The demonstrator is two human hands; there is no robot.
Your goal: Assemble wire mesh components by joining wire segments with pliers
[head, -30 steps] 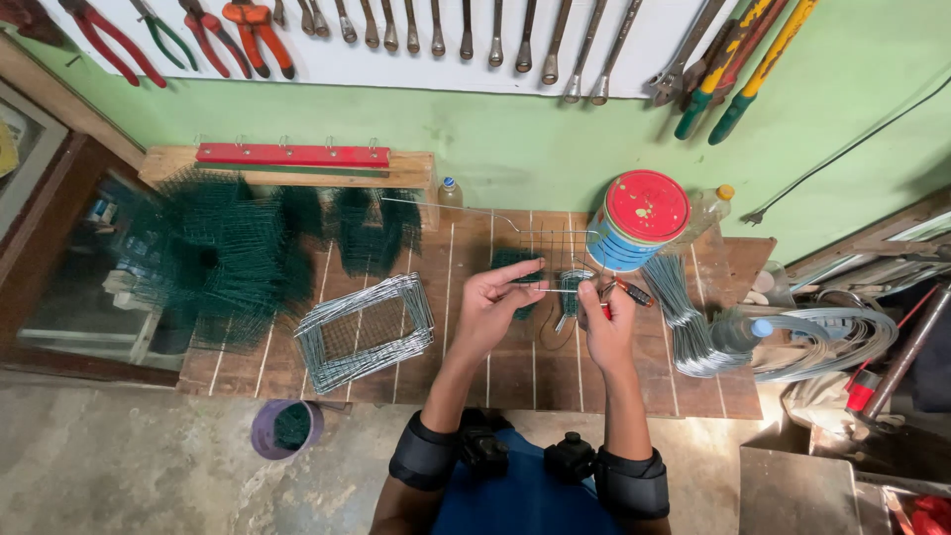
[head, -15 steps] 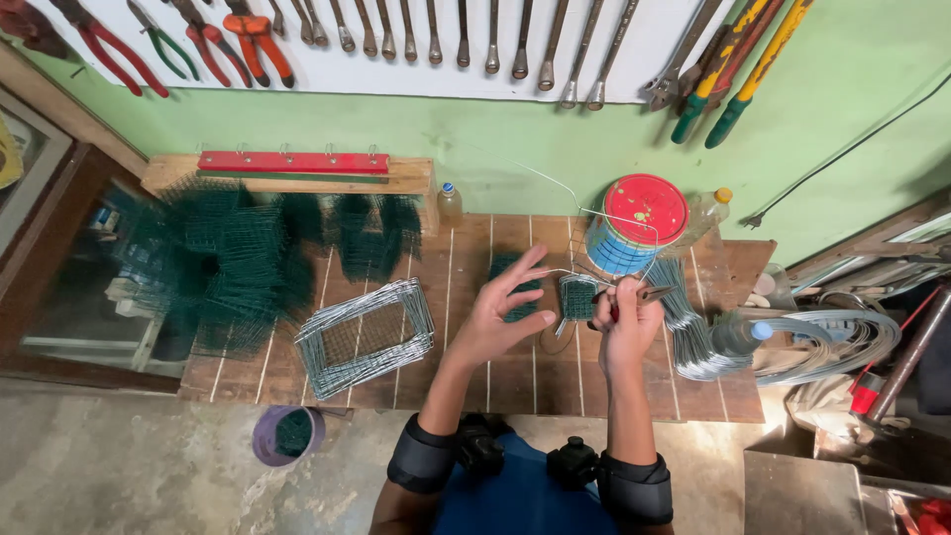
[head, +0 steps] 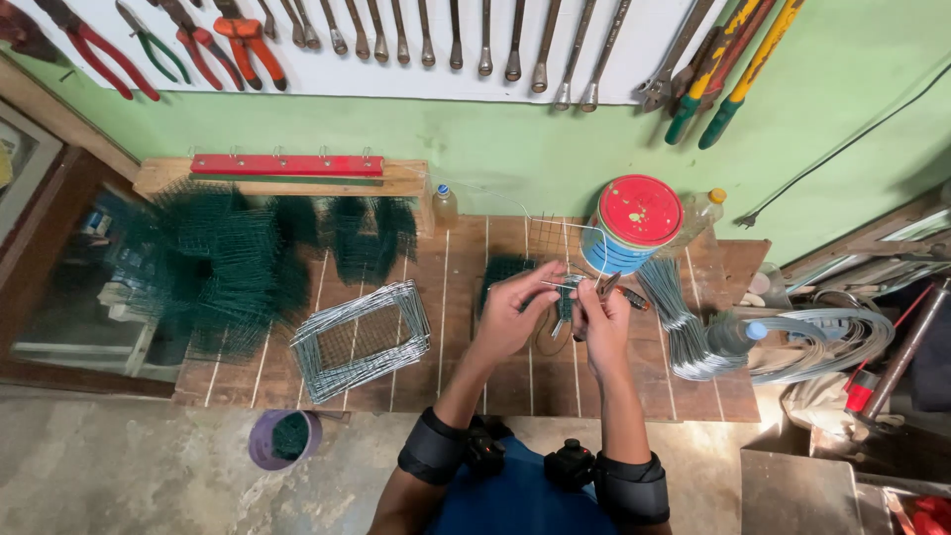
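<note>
we see the left hand (head: 510, 319) and the right hand (head: 599, 322) close together just in front of the red-lidded tin (head: 634, 226), both pinching a small piece of green wire mesh (head: 567, 294) held above the wooden bench (head: 456, 381). the right hand also grips small pliers (head: 616, 287) against the mesh. left of the tin lie a stack of bare wire frames (head: 363, 339) and piles of green mesh (head: 228, 263); right of it, a bundle of wire (head: 693, 342).

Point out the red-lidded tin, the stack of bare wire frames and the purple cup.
Red-lidded tin (head: 640, 210): head view, middle of its red lid.
Wire frames (head: 408, 315): head view, right edge of the stack.
Purple cup (head: 260, 446): head view, left part of its rim.
</note>
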